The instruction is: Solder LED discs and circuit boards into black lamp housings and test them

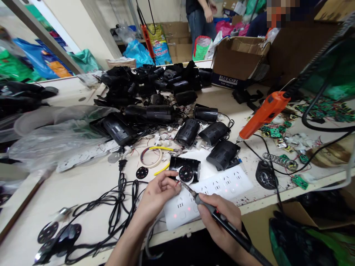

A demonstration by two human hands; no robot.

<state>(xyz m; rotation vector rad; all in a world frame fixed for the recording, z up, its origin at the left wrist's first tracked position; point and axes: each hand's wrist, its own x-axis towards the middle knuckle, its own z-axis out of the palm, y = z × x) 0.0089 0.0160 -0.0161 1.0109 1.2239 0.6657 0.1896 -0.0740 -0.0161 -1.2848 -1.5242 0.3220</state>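
Observation:
My right hand (219, 218) grips a soldering iron (209, 207) by its dark handle, with the metal tip pointing up and left. Close to that tip, my left hand (158, 190) is closed in a pinch on a thin red wire (178, 181). Just beyond the fingers lies a glossy black housing (196, 166), with a black disc with small holes (185, 173) at its near side. Under and beside both hands runs a white power strip (181, 213) with glowing red lights. Whether the iron's tip touches the wire, I cannot tell.
Black plastic housings (222, 153) are heaped across the bench. An orange electric screwdriver (263, 114) hangs at right, near green circuit boards (301, 181) and a coiled spring holder (280, 160). Black cords (119, 207) lie at left, a tape roll (151, 157) mid-bench. A person (201, 18) stands behind.

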